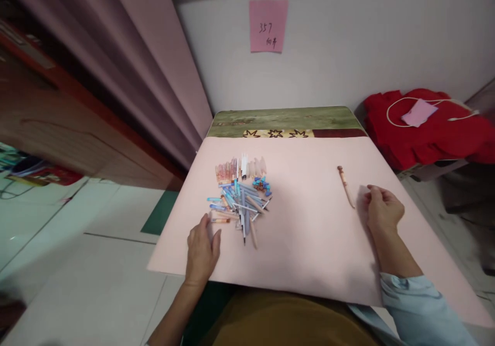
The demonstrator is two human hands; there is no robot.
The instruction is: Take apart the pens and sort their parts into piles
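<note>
A heap of several pens and pen parts (242, 201) lies left of centre on a pale pink sheet (305, 232) that covers the table. My left hand (201, 252) rests flat on the sheet just below and left of the heap, fingers stretched out and holding nothing. A single tan pen (345, 186) lies apart on the right side of the sheet. My right hand (382, 209) sits just right of that pen, fingers loosely curled, with nothing visible in them.
The table's far end (286, 119) shows a green patterned cloth. A red cloth (429, 129) with a white cable and a pink note lies on a stand at the right. A curtain hangs at the left, and a pink note (268, 25) sticks on the wall.
</note>
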